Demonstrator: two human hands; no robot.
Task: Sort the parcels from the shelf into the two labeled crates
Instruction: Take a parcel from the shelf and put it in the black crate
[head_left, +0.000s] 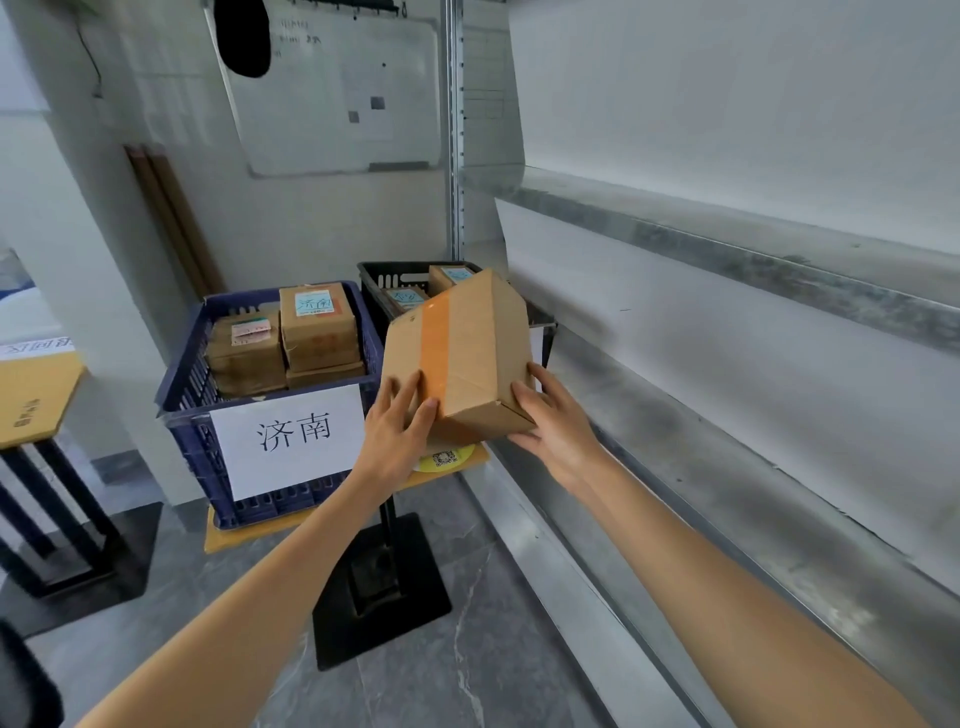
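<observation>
Both hands hold one cardboard parcel (467, 353) in the air, tilted, w/ an orange tape strip across it, approx. frame centre; L hand (397, 431) at its 7 o'clock, fingers (415, 387) spread and nearly straight, pressed flat on the taped face, thumb hidden; R hand (550, 421) at its 4 o'clock, cupped round the bottom corner, digits curled against the end face; blue crate (182, 400) w/ a white label (291, 436) at 9 o'clock of the parcel, stacked boxes (317, 332) inside, standing on an orange tabletop (234, 538); black crate (374, 280) at 12 o'clock, partly behind the parcel, also w/ boxes in it; metal shelf (727, 249) at 3 o'clock.
</observation>
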